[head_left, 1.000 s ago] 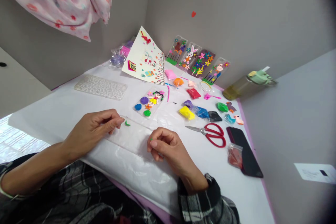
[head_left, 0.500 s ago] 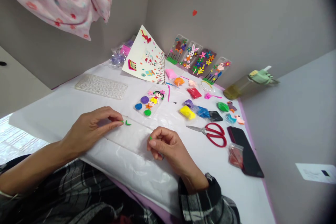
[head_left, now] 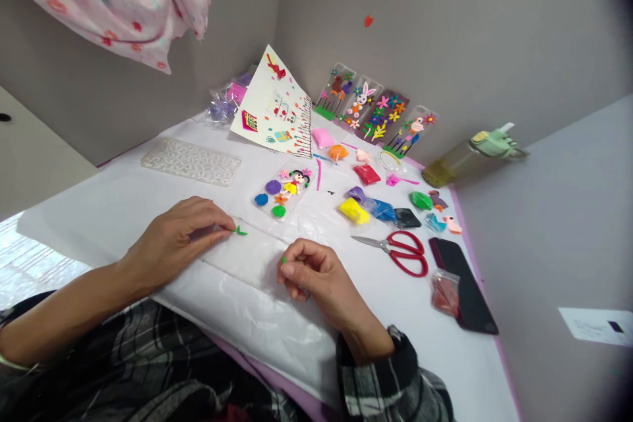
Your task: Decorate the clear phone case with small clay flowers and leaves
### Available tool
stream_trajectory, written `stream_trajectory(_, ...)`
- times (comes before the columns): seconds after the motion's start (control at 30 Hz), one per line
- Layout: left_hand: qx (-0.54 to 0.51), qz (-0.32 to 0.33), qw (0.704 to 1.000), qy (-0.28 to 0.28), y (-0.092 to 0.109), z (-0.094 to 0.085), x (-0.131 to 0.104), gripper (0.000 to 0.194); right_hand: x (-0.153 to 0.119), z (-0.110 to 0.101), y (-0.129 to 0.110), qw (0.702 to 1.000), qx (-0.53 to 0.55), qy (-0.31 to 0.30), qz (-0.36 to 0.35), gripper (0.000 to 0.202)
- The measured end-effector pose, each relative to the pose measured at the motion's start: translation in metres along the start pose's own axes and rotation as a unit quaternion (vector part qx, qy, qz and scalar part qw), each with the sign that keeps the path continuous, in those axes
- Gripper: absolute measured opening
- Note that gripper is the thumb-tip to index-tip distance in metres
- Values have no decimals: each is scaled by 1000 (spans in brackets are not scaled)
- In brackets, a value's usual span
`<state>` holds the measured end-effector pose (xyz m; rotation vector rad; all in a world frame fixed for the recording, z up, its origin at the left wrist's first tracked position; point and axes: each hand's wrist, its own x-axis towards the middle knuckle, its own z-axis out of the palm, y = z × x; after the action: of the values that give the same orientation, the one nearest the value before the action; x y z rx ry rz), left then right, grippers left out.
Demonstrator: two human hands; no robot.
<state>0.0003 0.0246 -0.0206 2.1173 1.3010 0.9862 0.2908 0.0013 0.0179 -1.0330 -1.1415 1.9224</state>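
A clear flat sheet (head_left: 247, 252) lies on the table in front of me. Near its far left end sits a small green leaf-shaped piece of clay (head_left: 242, 231). My left hand (head_left: 180, 232) is closed in a pinch, its fingertips at the edge of that leaf with a bit of green clay between them. Over the right end of the sheet, my right hand (head_left: 311, 277) pinches a small lump of green clay (head_left: 283, 260) between thumb and forefinger. Just beyond stands the decorated phone case (head_left: 287, 192), which bears a clay girl figure and coloured discs.
Red-handled scissors (head_left: 395, 250) lie to the right, near a black phone (head_left: 467, 290). Behind them are bags of coloured clay, such as yellow (head_left: 353, 211). A textured mould (head_left: 190, 161) lies at left, a bottle (head_left: 459, 158) at the far right.
My left hand has moved slightly right, bringing its green bit up against the leaf on the sheet. My right hand stays in place.
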Motion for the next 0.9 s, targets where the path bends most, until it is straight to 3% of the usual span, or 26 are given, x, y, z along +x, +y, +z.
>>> stream_trajectory(0.53, 27, 87, 996, -6, -9, 2, 4, 11, 1, 0, 0, 1000, 6, -2, 7, 42)
stream_trajectory(0.9, 52, 95, 994, 6, -8, 4, 4, 17, 2, 1, 2, 999, 30, -16, -9, 50)
